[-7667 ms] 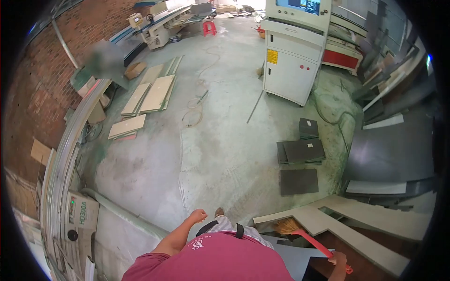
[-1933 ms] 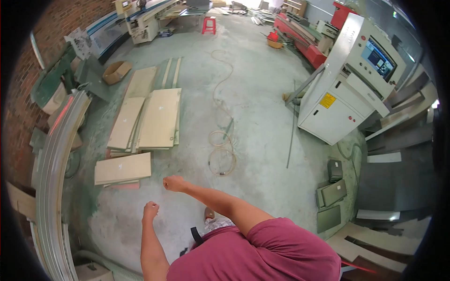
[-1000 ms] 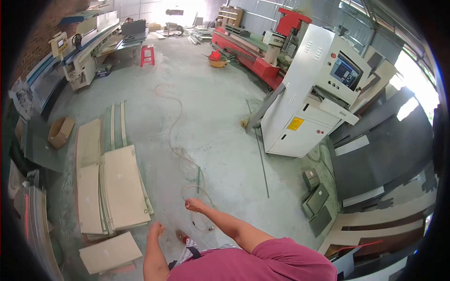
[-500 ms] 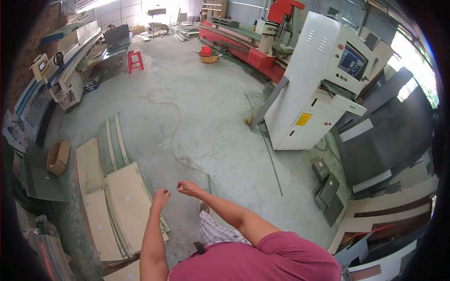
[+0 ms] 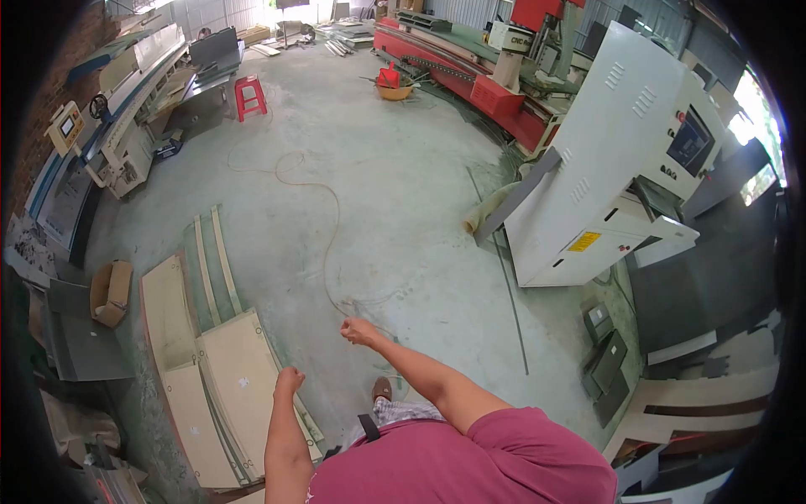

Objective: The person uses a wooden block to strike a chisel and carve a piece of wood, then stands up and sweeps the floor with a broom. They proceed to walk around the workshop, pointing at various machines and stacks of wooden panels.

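My left hand [image 5: 290, 380] is held over the right edge of the stacked beige panels [image 5: 243, 361], its fingers curled in. Farther right and a little higher, my right hand [image 5: 360, 331] is over the grey floor, with its fingers pinched together. Whether either hand holds something small cannot be made out. The two hands are apart. Near my right hand a thin brown hose [image 5: 327, 252] runs along the floor. Below it shows a brown shoe [image 5: 382, 389].
A white control cabinet [image 5: 579, 176] stands at the right, before a red machine [image 5: 495, 97]. A red stool [image 5: 250, 98], an orange basin [image 5: 394, 91] and a cardboard box [image 5: 110, 292] are on the floor. Dark boards [image 5: 705, 269] lean at the far right.
The view has shifted, so the cabinet appears farther right. My hands are slightly farther apart, and my left hand appears lower in the picture. The brown shoe shows more fully.
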The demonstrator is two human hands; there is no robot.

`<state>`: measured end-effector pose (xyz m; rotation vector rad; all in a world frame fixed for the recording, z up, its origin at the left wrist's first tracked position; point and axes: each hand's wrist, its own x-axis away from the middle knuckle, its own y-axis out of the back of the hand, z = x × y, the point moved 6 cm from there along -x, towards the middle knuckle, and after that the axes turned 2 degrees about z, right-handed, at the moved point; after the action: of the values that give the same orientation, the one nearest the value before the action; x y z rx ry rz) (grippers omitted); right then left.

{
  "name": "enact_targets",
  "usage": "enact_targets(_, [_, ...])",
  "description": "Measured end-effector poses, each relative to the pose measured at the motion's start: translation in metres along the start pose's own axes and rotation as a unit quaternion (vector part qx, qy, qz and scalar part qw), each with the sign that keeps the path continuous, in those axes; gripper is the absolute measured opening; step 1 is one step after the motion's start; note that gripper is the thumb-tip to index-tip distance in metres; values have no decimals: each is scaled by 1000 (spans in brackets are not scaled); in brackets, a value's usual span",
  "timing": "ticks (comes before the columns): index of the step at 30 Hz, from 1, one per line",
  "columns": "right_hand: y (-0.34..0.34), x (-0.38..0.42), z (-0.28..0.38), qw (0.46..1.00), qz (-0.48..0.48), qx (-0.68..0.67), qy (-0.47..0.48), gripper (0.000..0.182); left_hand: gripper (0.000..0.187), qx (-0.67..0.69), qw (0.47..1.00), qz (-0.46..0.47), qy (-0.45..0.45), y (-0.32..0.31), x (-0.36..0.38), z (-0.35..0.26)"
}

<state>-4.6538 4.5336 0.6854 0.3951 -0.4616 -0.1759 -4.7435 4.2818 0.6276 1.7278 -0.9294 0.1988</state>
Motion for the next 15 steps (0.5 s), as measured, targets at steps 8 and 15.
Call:
enact_targets(8, [66,-62,-16,995,-4,-85,-50,28,28,55,997,45,-26,20,-85,-87])
enact_targets(15, [90,-140,-31,991,8,-116,-64,28,32,-12,996,38,-75,59,-166,-103])
